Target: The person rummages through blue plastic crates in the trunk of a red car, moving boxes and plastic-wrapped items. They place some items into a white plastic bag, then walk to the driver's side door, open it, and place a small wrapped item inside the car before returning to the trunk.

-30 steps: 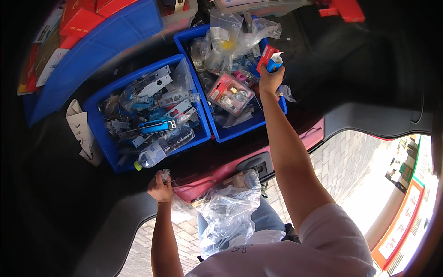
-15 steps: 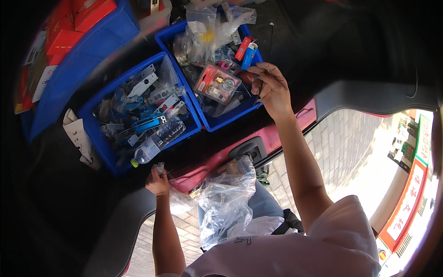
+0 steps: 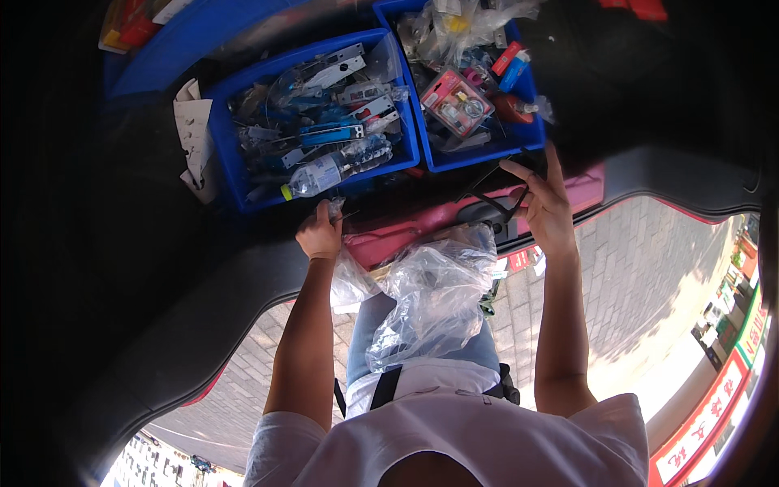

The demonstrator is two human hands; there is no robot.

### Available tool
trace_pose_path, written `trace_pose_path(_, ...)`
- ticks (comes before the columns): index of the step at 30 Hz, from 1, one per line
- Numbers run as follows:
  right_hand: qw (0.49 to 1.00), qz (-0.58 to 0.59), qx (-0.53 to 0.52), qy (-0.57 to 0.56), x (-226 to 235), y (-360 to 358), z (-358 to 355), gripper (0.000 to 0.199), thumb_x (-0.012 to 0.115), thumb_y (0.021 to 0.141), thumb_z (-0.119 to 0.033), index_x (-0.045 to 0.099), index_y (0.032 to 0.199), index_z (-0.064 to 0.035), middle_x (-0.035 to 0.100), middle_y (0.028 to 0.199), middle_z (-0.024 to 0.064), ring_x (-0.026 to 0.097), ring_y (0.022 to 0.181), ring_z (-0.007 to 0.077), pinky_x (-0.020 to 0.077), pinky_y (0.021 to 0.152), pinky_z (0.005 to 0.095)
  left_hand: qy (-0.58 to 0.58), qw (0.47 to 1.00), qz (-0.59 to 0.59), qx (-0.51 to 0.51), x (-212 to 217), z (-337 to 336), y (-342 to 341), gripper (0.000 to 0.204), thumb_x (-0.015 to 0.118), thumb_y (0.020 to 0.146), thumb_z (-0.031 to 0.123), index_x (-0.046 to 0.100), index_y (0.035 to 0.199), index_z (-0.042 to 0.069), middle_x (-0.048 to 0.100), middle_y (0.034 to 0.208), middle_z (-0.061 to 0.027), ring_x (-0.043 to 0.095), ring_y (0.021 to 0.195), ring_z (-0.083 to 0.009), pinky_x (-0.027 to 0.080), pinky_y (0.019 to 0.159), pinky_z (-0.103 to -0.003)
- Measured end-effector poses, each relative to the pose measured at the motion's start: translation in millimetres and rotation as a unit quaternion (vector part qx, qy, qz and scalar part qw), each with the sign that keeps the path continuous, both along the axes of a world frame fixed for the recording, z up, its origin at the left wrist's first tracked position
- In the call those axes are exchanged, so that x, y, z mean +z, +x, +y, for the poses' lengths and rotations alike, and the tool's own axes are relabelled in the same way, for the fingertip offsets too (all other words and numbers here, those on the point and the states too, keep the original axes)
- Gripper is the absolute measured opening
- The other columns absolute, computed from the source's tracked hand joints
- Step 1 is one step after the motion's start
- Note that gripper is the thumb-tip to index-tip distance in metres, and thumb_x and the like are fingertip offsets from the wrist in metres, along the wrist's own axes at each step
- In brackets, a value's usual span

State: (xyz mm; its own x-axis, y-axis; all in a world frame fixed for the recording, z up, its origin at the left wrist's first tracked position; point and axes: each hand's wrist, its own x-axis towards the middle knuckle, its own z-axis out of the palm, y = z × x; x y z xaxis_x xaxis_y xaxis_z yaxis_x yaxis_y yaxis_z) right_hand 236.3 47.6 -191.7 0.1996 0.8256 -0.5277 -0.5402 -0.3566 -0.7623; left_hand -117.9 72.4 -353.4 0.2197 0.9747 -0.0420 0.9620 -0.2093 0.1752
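Note:
My left hand [image 3: 321, 232] is closed around the bunched top of a clear plastic bag [image 3: 350, 280], which hangs below my fingers. A larger crumpled clear plastic bag [image 3: 438, 284] lies against my front, just right of it. My right hand [image 3: 548, 207] is raised near the front edge of the right blue bin [image 3: 479, 159]. Between its thumb and fingers it holds a thin black bent strip [image 3: 495, 204]; its exact kind is unclear. The left blue bin [image 3: 415, 134] holds metal plates, packaged parts and a clear plastic bottle [image 3: 324, 174] with a yellow-green cap.
A blister pack [image 3: 457, 103], small red and blue boxes [image 3: 513, 71] and plastic bags fill the right bin. Torn white card [image 3: 193, 134] stands left of the bins. A red vehicle sill [image 3: 406, 231] runs between me and them, above paving [image 3: 625, 252].
My right hand has drawn back from above the right bin toward the sill, bringing the black strip. The view has shifted, so the bins sit higher. My left hand keeps hold of the bag.

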Motion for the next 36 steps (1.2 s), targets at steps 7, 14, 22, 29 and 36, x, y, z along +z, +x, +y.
trace_pose_path(7, 0.983, -0.119, 0.134, -0.041, 3.1, -109.3, 38.7, 0.048, 0.04, 0.091, -0.01, 0.027, 0.136, -0.0156, 0.057, 0.107, 0.0155, 0.058, 0.077, 0.0144, 0.0548, 0.061, 0.0315, -0.007, 1.0, -0.025, 0.005, 12.8, -5.8, -13.9, 0.022, 0.063, 0.071, 0.029, 0.053, 0.087, 0.017, 0.056, 0.057, -0.0031, 0.057, 0.051, -0.0218, 0.046, 0.045, -0.035)
trace_pose_path(14, 0.986, -0.12, 0.104, 0.053, -11.1, -170.5, 85.8, 0.046, 0.038, 0.091, -0.005, 0.029, 0.134, -0.0145, 0.058, 0.102, 0.0147, 0.058, 0.074, 0.0151, 0.0541, 0.06, 0.0295, 0.014, 0.999, -0.041, -0.003, 0.7, -10.0, -19.3, 0.022, 0.064, 0.07, 0.03, 0.052, 0.083, 0.017, 0.055, 0.054, -0.0028, 0.057, 0.05, -0.022, 0.046, 0.044, -0.034)
trace_pose_path(22, 0.814, -0.571, 0.085, -0.065, 20.9, -25.9, -86.9, 0.052, 0.031, 0.09, 0.002, 0.019, 0.138, -0.0099, 0.059, 0.085, 0.0072, 0.051, 0.056, 0.0077, 0.0444, 0.052, 0.0222, 0.016, 0.999, 0.029, 0.018, -15.9, -7.2, -7.2, 0.027, 0.061, 0.075, 0.038, 0.054, 0.094, 0.02, 0.058, 0.057, -0.0052, 0.059, 0.05, -0.0251, 0.045, 0.042, -0.036)
trace_pose_path(29, 0.661, -0.619, 0.104, -0.411, -28.4, 51.9, -347.1, 0.053, 0.051, 0.085, -0.011, 0.033, 0.135, -0.0182, 0.047, 0.127, 0.0125, 0.052, 0.105, 0.0289, 0.0464, 0.078, 0.0378, 0.026, 0.999, 0.026, -0.009, -24.2, -6.2, 5.1, 0.028, 0.06, 0.076, 0.039, 0.053, 0.097, 0.021, 0.059, 0.06, -0.006, 0.06, 0.054, -0.0265, 0.046, 0.044, -0.038)
trace_pose_path(36, 0.754, -0.637, 0.072, -0.144, -36.0, -18.4, -160.7, 0.035, 0.053, 0.081, -0.004, 0.051, 0.116, -0.0051, 0.054, 0.112, 0.0138, 0.052, 0.105, 0.0298, 0.0408, 0.089, 0.0364, 0.038, 0.999, 0.019, 0.006, -17.6, -9.3, 4.5, 0.026, 0.06, 0.076, 0.038, 0.055, 0.096, 0.02, 0.059, 0.059, -0.0066, 0.059, 0.052, -0.0273, 0.046, 0.044, -0.038)
